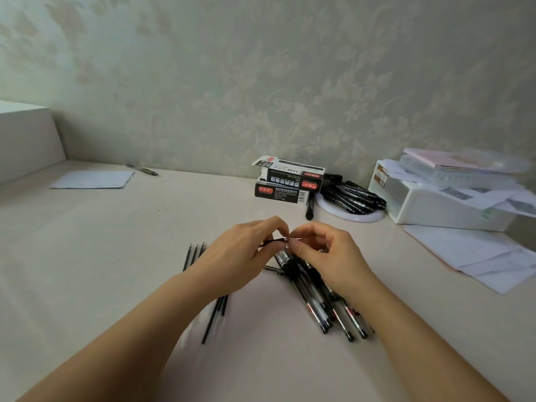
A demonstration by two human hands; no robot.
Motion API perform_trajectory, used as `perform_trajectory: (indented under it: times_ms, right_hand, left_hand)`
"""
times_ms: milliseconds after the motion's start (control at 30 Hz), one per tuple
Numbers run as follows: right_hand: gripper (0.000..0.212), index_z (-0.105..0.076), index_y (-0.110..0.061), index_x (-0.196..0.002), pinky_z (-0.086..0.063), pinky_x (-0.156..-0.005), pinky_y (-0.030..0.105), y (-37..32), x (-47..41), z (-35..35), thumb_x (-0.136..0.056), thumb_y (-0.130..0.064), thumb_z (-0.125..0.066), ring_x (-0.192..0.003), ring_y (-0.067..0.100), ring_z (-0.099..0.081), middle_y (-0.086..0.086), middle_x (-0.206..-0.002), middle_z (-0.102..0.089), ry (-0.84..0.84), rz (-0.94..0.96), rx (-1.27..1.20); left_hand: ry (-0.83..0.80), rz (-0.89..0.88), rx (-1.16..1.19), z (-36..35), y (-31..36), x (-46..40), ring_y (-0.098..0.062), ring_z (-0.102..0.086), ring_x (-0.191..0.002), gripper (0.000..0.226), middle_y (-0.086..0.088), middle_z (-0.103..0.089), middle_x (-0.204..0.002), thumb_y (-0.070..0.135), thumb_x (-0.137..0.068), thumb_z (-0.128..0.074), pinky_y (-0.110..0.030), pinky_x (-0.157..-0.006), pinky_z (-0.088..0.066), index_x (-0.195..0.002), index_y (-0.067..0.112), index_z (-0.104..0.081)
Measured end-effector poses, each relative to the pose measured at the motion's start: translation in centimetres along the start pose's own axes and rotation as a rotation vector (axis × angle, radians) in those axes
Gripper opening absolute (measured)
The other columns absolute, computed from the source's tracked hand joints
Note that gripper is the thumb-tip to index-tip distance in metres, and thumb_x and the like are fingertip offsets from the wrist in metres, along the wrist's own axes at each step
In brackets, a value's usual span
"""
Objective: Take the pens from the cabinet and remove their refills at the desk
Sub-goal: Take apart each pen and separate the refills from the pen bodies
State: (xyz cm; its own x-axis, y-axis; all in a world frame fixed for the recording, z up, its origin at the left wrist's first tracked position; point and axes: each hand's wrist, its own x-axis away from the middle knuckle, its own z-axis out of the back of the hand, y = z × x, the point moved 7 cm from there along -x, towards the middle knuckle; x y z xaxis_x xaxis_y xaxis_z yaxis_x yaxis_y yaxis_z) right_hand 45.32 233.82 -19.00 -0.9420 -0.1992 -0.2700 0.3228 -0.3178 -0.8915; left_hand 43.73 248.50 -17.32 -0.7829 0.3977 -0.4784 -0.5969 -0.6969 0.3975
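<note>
Both hands meet above the middle of the desk [116, 256]. My left hand [240, 250] and my right hand [324, 250] each pinch an end of one thin dark pen part [274, 241], held level between the fingertips. Whether it is a refill or a pen tip I cannot tell. Under the right hand lies a bundle of several clear black-capped pens [322, 309]. Several thin black refills [214, 314] lie in a row under my left forearm, partly hidden by it.
Two stacked black pen boxes [285, 184] stand near the wall, with a heap of black markers [352, 195] on a white round plate [348, 217] beside them. A white organiser [435, 204] and loose papers [478, 256] fill the right. Paper [92, 179] and a pen [142, 169] lie far left.
</note>
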Motion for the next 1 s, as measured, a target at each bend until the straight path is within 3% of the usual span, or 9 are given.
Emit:
perform_trajectory:
  times_ms: [67, 200, 267, 333, 467, 567, 800, 900, 1000]
  right_hand:
    - [0.01, -0.072, -0.022, -0.095, -0.055, -0.08, 0.025, 0.0, 0.1, -0.1, -0.085, -0.02, -0.075, -0.085, 0.02, -0.069, -0.002, -0.086, -0.075, 0.0, -0.017, -0.042]
    - [0.022, -0.071, -0.019, -0.092, -0.049, -0.069, 0.007, -0.1, 0.3, 0.2, -0.087, -0.04, -0.067, -0.077, 0.005, -0.07, -0.002, -0.079, -0.075, 0.043, -0.046, -0.053]
    - [0.019, -0.071, -0.016, -0.087, -0.045, -0.06, 0.004, -0.1, 0.3, 0.4, -0.09, -0.034, -0.067, -0.069, 0.001, -0.068, -0.001, -0.074, -0.075, 0.058, -0.058, -0.058]
    - [0.012, -0.071, -0.014, -0.088, -0.045, -0.058, 0.005, -0.1, 0.3, 0.4, -0.091, -0.025, -0.068, -0.068, 0.001, -0.068, 0.001, -0.075, -0.075, 0.052, -0.064, -0.089]
    - [0.004, -0.07, -0.013, -0.094, -0.055, -0.076, 0.016, 0.0, 0.2, 0.3, -0.09, -0.015, -0.069, -0.082, 0.017, -0.072, 0.005, -0.083, -0.076, 0.025, -0.077, -0.131]
    - [0.006, -0.07, -0.014, -0.094, -0.056, -0.082, 0.022, 0.1, 0.2, 0.2, -0.088, -0.012, -0.071, -0.086, 0.018, -0.071, 0.004, -0.087, -0.075, 0.025, -0.077, -0.123]
    - [0.005, -0.072, -0.02, -0.089, -0.052, -0.072, 0.011, 0.0, 0.2, 0.5, -0.087, -0.025, -0.073, -0.079, 0.01, -0.073, -0.001, -0.081, -0.076, 0.052, -0.058, -0.08]
    - [0.003, -0.072, -0.022, -0.086, -0.055, -0.072, 0.015, 0.2, 0.1, 1.2, -0.085, -0.02, -0.074, -0.078, 0.012, -0.074, -0.001, -0.081, -0.077, 0.116, -0.094, -0.141]
    - [0.006, -0.072, -0.025, -0.084, -0.05, -0.065, 0.008, -0.1, 0.1, 2.4, -0.084, -0.02, -0.075, -0.076, 0.006, -0.071, -0.008, -0.081, -0.076, 0.203, -0.043, -0.073]
  left_hand:
    - [-0.007, 0.006, 0.008, 0.0, 0.0, 0.0, 0.0, -0.05, -0.062, 0.011, 0.017, -0.053, -0.074, 0.034, -0.098, -0.051, -0.021, -0.054, -0.035, -0.109, 0.032, -0.05]
    - [-0.016, -0.006, 0.001, 0.0, 0.4, 0.1, -0.003, -0.049, -0.058, 0.011, 0.018, -0.053, -0.074, 0.035, -0.098, -0.05, -0.026, -0.055, -0.04, -0.109, 0.032, -0.049]
    - [-0.029, -0.002, -0.012, -0.1, 0.4, 0.1, -0.003, -0.05, -0.06, 0.012, 0.018, -0.052, -0.074, 0.036, -0.098, -0.048, -0.027, -0.056, -0.041, -0.111, 0.034, -0.048]
    - [-0.035, -0.001, -0.008, -0.1, 0.4, 0.1, -0.001, -0.05, -0.064, 0.013, 0.021, -0.052, -0.073, 0.035, -0.099, -0.048, -0.027, -0.056, -0.041, -0.112, 0.036, -0.049]
    - [-0.048, 0.018, 0.007, -0.2, 0.1, 0.2, 0.0, -0.051, -0.066, 0.014, 0.024, -0.052, -0.073, 0.033, -0.099, -0.047, -0.03, -0.058, -0.045, -0.111, 0.04, -0.05]
    - [-0.052, 0.026, 0.011, -0.2, 0.0, 0.2, -0.002, -0.052, -0.067, 0.014, 0.024, -0.052, -0.074, 0.032, -0.099, -0.047, -0.031, -0.061, -0.048, -0.111, 0.04, -0.049]
    - [-0.017, 0.03, 0.059, 0.0, 0.3, 0.1, 0.005, -0.053, -0.071, 0.011, 0.026, -0.053, -0.078, 0.03, -0.098, -0.05, -0.025, -0.06, -0.047, -0.106, 0.036, -0.052]
    - [-0.011, 0.067, 0.056, 0.1, 0.0, 0.1, 0.001, -0.055, -0.071, 0.011, 0.022, -0.056, -0.082, 0.03, -0.099, -0.049, -0.032, -0.067, -0.051, -0.106, 0.037, -0.054]
    - [0.022, 0.124, 0.027, 0.5, -0.7, 0.2, -0.002, -0.055, -0.072, 0.016, 0.017, -0.058, -0.084, 0.029, -0.1, -0.045, -0.036, -0.07, -0.051, -0.109, 0.039, -0.054]
